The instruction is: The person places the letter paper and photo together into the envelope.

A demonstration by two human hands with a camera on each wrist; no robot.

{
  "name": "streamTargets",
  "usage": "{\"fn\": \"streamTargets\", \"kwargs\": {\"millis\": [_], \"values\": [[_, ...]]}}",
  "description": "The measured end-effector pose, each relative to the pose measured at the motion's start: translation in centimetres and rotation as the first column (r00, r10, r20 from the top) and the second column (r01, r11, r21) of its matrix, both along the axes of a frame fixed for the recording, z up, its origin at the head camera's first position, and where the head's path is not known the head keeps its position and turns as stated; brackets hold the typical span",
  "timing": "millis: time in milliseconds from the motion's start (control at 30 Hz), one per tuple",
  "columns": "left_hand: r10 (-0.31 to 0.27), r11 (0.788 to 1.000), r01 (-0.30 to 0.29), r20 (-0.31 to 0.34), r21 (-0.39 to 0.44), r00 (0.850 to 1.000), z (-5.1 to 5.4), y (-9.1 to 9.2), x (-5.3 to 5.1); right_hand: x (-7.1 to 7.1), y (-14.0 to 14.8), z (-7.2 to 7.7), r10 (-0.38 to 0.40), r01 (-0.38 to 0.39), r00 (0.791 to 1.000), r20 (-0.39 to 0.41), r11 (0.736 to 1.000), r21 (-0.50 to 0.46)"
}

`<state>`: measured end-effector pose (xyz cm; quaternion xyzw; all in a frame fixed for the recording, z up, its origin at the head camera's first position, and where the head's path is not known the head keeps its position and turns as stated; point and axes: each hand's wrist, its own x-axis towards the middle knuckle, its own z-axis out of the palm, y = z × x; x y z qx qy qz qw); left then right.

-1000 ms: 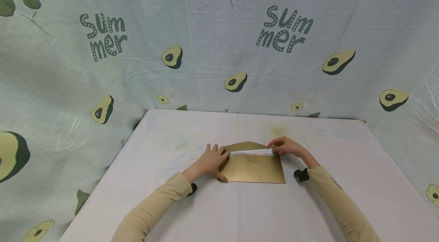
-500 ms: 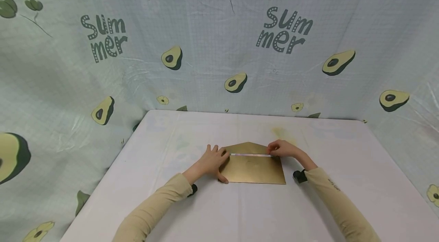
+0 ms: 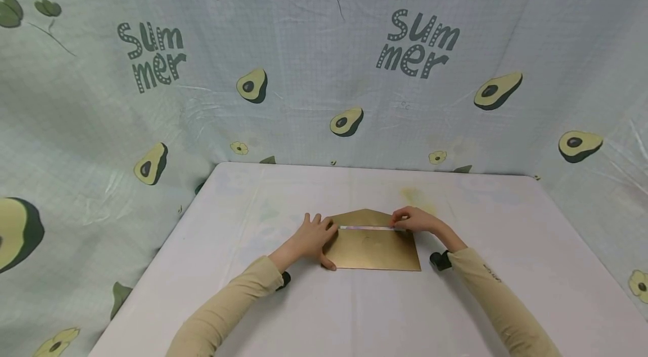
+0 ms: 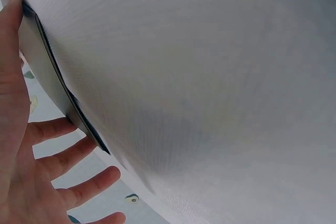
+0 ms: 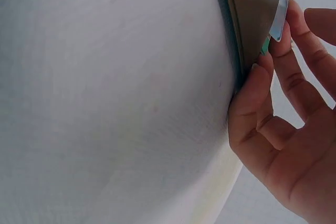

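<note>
A gold envelope (image 3: pixel 379 251) lies flat on the table, its pointed flap (image 3: pixel 363 217) opened toward the far side. Only a thin pale strip of a sheet of paper (image 3: pixel 365 227) shows at the envelope's mouth; the rest is hidden inside. My left hand (image 3: pixel 310 238) holds the envelope's left end, thumb at the near corner and fingers near the mouth. At the mouth's right end, my right hand (image 3: pixel 419 220) has curled fingers at the paper's edge. The right wrist view shows fingers against the paper's corner (image 5: pixel 280 20) and the envelope's corner (image 5: pixel 252 14).
The white table (image 3: pixel 283 194) extends around the envelope. Black wrist cameras (image 3: pixel 440 260) sit under both forearms. A hanging sheet (image 3: pixel 298 53) printed with avocados and the word "summer" surrounds the table's back and sides.
The paper has slid down into the envelope, from a wide white band to a narrow strip. My right hand has moved slightly nearer and left along the mouth. The left hand stays in place.
</note>
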<state>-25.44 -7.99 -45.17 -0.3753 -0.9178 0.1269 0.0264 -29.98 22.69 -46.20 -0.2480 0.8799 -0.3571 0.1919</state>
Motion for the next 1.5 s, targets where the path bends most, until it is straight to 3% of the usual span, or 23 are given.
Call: {"fn": "streamTargets", "kwargs": {"millis": [267, 567, 1067, 1267, 1500], "values": [[0.000, 1.000, 0.000, 0.009, 0.012, 1.000, 0.1, 0.0, -0.1, 0.3, -0.3, 0.3, -0.024, 0.024, 1.000, -0.004, 0.999, 0.026], [0.005, 1.000, -0.005, 0.011, 0.006, 1.000, 0.2, 0.0, -0.1, 0.7, -0.4, 0.7, 0.009, -0.008, 0.996, 0.093, 1.000, -0.013], [-0.014, 0.999, 0.014, -0.004, 0.029, 1.000, -0.3, -0.1, -0.3, -0.9, -2.2, 1.6, -0.022, 0.009, 0.974, 0.226, 0.998, 0.058], [-0.018, 0.999, 0.018, 0.000, 0.036, 1.000, -0.2, -0.1, -0.2, -1.2, -3.8, 2.1, 0.027, -0.037, 0.971, 0.239, 0.999, 0.038], [-0.007, 1.000, 0.007, -0.002, 0.027, 1.000, -0.1, -0.1, -0.1, -1.3, -4.9, 2.0, 0.019, -0.024, 0.954, 0.300, 1.000, 0.012]]}}
